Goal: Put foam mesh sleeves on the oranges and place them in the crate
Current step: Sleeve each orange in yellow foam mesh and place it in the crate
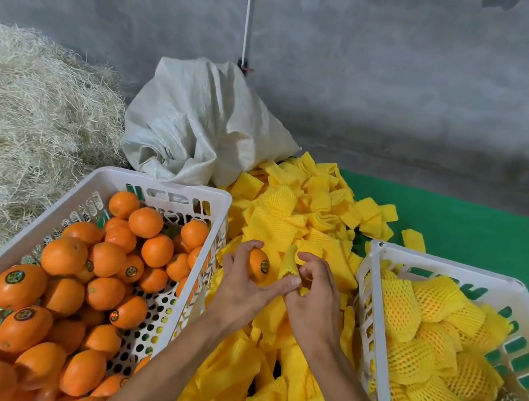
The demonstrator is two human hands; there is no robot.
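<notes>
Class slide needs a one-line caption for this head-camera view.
Left hand holds a bare orange while right hand pinches a yellow foam sleeve, between two white crates.

Round orange fruit [259, 265] half hidden behind curled left hand [244, 289]; sticker print too small to read. White perforated plastic crate of bare oranges [168, 185] cut off at left and bottom edges. White plastic crate of yellow-sleeved fruit [447, 262] cut off at right and bottom. Pale straw heap [27, 114] cropped at left edge.
</notes>
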